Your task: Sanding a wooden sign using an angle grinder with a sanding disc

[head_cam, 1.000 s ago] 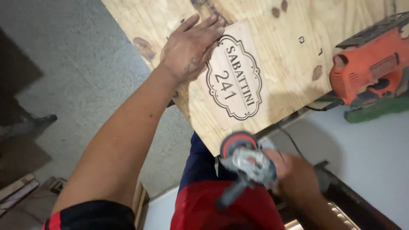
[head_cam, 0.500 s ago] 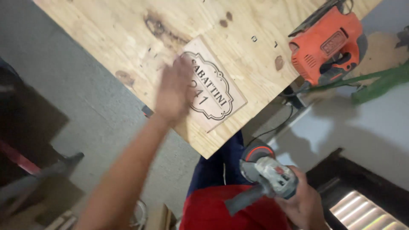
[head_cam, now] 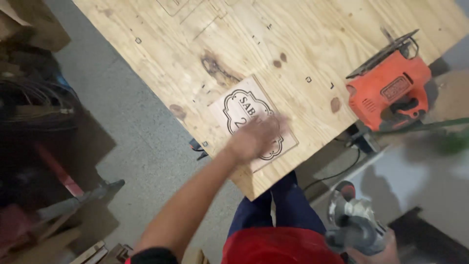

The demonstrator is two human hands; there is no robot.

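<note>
The left hand (head_cam: pixel 256 137) lay flat and open on the engraved wooden plaque (head_cam: pixel 254 122), covering its lower half, apparently to steady or wipe it; motion blur prevented certainty. The plaque rested near the front edge of the plywood sheet (head_cam: pixel 161 54) serving as a worktop. The right hand (head_cam: pixel 376 252), mostly out of frame, gripped an angle grinder (head_cam: pixel 351 220) held low beside the body, well clear of the sheet, its disc pointing upward. An orange jigsaw (head_cam: pixel 386 95) sat at the sheet's right edge, its cord (head_cam: pixel 337 173) trailing below. Timber offcuts (head_cam: pixel 93 252) cluttered the concrete floor (head_cam: pixel 137 137) to the left. Nothing lay between grinder and plaque.
</note>
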